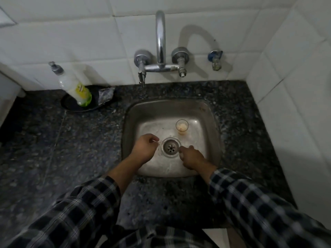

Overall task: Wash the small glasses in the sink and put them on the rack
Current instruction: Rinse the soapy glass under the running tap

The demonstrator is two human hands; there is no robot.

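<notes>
One small glass (182, 127) with pale residue inside stands upright in the steel sink (211, 122), right of centre and behind the drain (170, 146). My left hand (146, 147) hovers low in the basin just left of the drain, fingers curled in, with nothing visible in it. Just right of the drain is my right hand (191, 156), fingers curled downward and also holding nothing I can see. The glass stands apart from both hands, nearer the right one. No rack is in view.
A chrome tap (160, 42) with two valves is mounted on the tiled wall above the sink. A soap pump bottle (75, 86) stands on a dark dish at the back left of the dark granite counter (71, 149). Tiled wall closes the right side.
</notes>
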